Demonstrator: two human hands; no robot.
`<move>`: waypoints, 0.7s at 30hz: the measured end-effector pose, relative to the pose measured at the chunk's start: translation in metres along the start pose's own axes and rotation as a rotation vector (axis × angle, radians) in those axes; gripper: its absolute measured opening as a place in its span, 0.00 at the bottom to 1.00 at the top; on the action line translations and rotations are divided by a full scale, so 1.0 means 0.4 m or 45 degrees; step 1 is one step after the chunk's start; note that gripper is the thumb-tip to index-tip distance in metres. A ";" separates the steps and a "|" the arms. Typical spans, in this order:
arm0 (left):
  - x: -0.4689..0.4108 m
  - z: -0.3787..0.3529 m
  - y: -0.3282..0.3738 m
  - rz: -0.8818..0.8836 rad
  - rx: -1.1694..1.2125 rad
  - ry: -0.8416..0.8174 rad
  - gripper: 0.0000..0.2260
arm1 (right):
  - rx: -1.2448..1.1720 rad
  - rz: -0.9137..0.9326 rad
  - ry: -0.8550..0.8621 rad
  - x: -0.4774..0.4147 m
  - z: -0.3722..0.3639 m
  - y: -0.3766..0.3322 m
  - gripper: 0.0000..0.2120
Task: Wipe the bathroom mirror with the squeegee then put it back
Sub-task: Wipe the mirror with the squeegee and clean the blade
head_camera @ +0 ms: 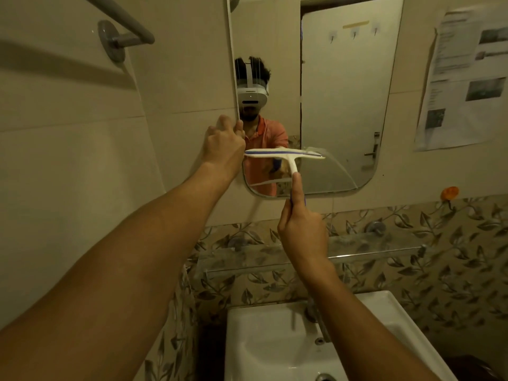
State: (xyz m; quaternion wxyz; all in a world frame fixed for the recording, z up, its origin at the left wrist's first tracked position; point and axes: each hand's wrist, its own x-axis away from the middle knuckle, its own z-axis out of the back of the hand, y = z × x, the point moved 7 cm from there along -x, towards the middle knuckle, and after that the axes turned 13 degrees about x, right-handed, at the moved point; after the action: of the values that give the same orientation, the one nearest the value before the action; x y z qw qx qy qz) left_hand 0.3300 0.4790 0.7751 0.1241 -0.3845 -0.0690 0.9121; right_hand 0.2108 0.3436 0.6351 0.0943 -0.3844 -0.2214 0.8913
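While the white sink (275, 320) and its tap (316, 317) lay nearest, below both forearms, and a clear glass shelf (371, 242) ran along the leaf-patterned tiles just above, the work itself sat higher up. The right grip (302, 232), a bare hand, was closed round the lower handle of the squeegee (286, 156), with one digit laid straight up the stem toward the head. The squeegee's white, blue-striped blade lay level across the lower left part of the mirror (343, 92), apparently against the glass. Beside the blade's left end, the left grip (224, 144) curled round the mirror's left edge, thumb on the front, seemingly to steady the pane. The tool looked like light moulded plastic: a stiff T-shaped body with a softer wiping lip, easy to steer one-handed. The handle was the right place to hold, low enough for leverage, with the straight digit pressing the lip flat. It could turn slippery if wet. The mirror was the fragile part, a thin pane that called for even, moderate pressure. Judging by the blade's low position, a stroke was near its bottom. Farther off, a towel rail (123, 28) hung on the left wall and printed sheets (464, 78) on the right.
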 end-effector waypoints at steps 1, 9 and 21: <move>-0.001 0.002 0.000 0.001 -0.003 0.009 0.23 | 0.020 -0.003 0.005 0.004 -0.008 0.002 0.31; -0.009 -0.004 -0.003 0.001 -0.054 -0.036 0.24 | 0.086 -0.007 -0.020 0.023 -0.053 0.024 0.32; -0.012 -0.011 -0.001 0.051 0.036 0.044 0.33 | 0.129 -0.042 -0.131 0.095 -0.101 0.044 0.34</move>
State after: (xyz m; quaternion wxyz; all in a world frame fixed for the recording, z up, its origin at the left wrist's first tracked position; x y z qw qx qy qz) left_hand 0.3364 0.4782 0.7753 0.1124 -0.3996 -0.0462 0.9086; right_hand 0.2140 0.3540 0.5778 0.1168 -0.3292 -0.1870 0.9182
